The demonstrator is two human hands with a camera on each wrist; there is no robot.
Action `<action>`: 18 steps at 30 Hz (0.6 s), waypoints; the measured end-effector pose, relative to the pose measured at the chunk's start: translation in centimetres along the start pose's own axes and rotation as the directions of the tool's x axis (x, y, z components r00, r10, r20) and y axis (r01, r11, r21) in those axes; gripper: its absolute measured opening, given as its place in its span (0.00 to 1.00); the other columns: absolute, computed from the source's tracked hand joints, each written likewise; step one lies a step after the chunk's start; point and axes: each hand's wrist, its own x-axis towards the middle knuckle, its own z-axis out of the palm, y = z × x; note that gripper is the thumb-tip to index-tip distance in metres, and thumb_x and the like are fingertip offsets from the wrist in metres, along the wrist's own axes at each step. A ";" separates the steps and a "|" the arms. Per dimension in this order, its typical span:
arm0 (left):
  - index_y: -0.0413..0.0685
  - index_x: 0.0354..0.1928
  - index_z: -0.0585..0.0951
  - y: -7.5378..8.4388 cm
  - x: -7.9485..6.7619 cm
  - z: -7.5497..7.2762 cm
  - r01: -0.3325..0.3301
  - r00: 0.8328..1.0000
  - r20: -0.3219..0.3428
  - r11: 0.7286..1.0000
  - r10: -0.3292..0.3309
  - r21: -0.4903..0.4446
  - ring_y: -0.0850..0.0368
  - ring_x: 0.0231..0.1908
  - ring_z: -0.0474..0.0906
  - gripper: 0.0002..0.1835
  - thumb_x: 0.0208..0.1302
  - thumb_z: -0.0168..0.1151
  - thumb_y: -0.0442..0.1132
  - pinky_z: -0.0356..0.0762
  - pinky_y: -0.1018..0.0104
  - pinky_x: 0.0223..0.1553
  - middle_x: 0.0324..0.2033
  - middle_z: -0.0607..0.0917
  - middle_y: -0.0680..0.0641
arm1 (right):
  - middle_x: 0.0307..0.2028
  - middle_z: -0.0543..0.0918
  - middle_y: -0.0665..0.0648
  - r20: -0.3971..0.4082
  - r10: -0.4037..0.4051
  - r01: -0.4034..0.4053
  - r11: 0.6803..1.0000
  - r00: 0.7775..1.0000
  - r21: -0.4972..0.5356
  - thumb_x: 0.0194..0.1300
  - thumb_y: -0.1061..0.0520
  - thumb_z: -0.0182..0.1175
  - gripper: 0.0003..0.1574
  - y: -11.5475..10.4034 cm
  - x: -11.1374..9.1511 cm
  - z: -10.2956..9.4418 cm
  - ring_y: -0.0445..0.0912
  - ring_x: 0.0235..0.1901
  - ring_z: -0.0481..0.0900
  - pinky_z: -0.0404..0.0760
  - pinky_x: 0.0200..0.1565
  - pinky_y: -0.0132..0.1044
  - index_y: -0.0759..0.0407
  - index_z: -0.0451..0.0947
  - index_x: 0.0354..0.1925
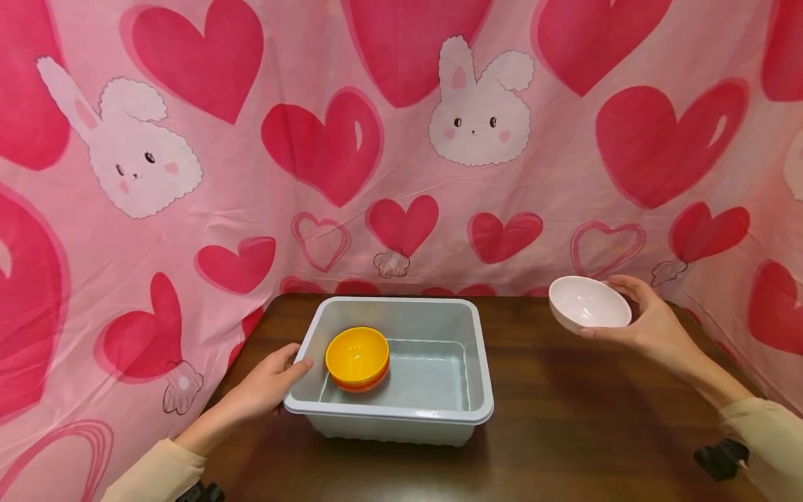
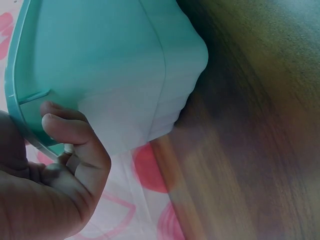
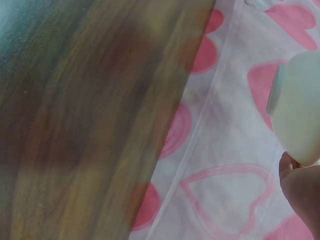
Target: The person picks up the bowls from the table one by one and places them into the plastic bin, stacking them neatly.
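My left hand (image 1: 268,380) grips the left rim of a grey plastic basin (image 1: 401,416), thumb over the edge; in the left wrist view its curled fingers (image 2: 75,132) lie against the outer wall. Inside the basin, toward its left side, a yellow bowl (image 1: 357,354) sits stacked on an orange bowl (image 1: 360,388). Off to the right, my right hand (image 1: 649,324) holds a white bowl (image 1: 586,305) by its right side, raised above the table and tilted toward me. Only part of that bowl (image 3: 299,110) shows in the right wrist view, with its underside turned to the camera.
The dark wooden table (image 1: 552,432) carries the basin left of its middle. A pink cloth (image 1: 414,188) with hearts and rabbits hangs behind the table and along both sides. Dark devices (image 1: 721,459) are worn near both wrists.
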 end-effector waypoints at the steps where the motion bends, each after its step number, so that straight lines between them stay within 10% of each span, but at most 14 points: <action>1: 0.33 0.69 0.68 0.0 0.0 0.0 0.007 1.000 -0.002 1.000 -0.007 0.001 0.50 0.14 0.71 0.25 0.80 0.57 0.42 0.71 0.67 0.14 0.24 0.81 0.45 | 0.64 0.71 0.65 0.000 -0.007 0.007 1.000 1.000 0.001 0.52 0.59 0.83 0.57 -0.2 0.1 0.0 0.31 0.48 0.71 0.72 0.44 0.15 0.65 0.61 0.72; 18: 0.33 0.67 0.69 -0.1 0.2 0.0 -0.014 1.000 0.001 1.000 0.014 0.008 0.49 0.13 0.72 0.23 0.80 0.56 0.42 0.73 0.64 0.14 0.21 0.80 0.45 | 0.63 0.73 0.55 0.031 -0.083 0.081 0.994 0.996 0.069 0.50 0.62 0.83 0.57 -3.1 0.6 0.9 0.34 0.51 0.75 0.75 0.47 0.18 0.62 0.63 0.72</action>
